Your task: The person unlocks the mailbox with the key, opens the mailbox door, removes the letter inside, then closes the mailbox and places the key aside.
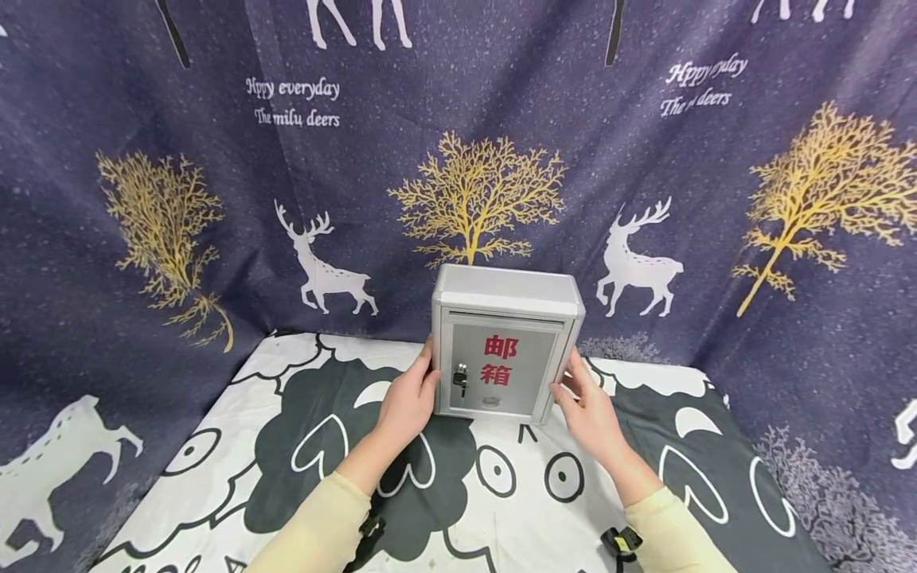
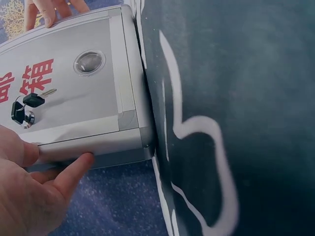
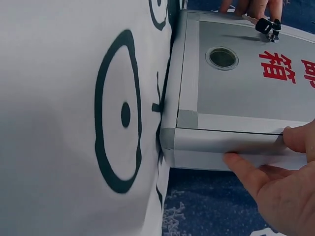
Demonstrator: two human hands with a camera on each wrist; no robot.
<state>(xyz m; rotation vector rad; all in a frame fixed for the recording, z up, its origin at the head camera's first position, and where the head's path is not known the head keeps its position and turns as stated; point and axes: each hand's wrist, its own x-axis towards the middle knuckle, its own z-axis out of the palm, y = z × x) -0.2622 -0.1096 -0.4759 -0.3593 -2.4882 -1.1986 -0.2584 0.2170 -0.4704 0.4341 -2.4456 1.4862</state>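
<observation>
A grey metal mailbox point(image 1: 530, 366) with red characters on its door stands upright on the patterned cloth, close to the backdrop. My left hand point(image 1: 408, 402) grips its left side, thumb at the front edge and fingers along the side wall. On the opposite side my right hand point(image 1: 589, 407) holds it the same way. Keys point(image 2: 34, 100) hang at the lock on the left of the door, which is closed. Low on the door sits a small round window point(image 3: 222, 58). In both wrist views the box's bottom edge lies right at the cloth.
A black-and-white cartoon cloth point(image 1: 516, 517) covers the surface under the box. Behind and to both sides hangs a dark blue fabric backdrop point(image 1: 401, 103) with deer and golden trees. Each wrist wears a dark strapped device point(image 1: 620, 543) near the pale sleeves.
</observation>
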